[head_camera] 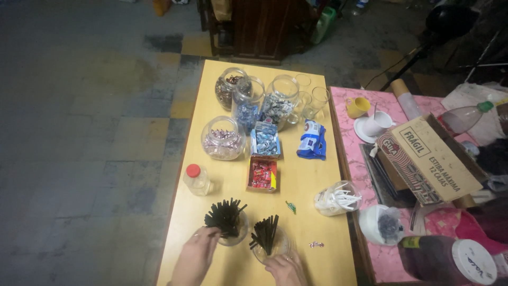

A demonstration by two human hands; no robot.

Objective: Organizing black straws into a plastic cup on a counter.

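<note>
Black straws (226,216) stand on the yellow worktop (309,185). Beyond them, a red-capped bottle (197,179), red sweets box (262,174) and blue packet (313,140); rightward, pink marbled cloth (346,114).

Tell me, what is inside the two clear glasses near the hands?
Each glass, left glass and right glass, holds a bundle of black straws sticking up. The straws' lower ends are blurred.

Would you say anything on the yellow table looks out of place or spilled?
Only small things: a green-wrapped candy and a pinkish one lie loose on the yellow table, away from the jars and boxes. Both hands, left hand and right hand, rest at glasses of black straws.
</note>
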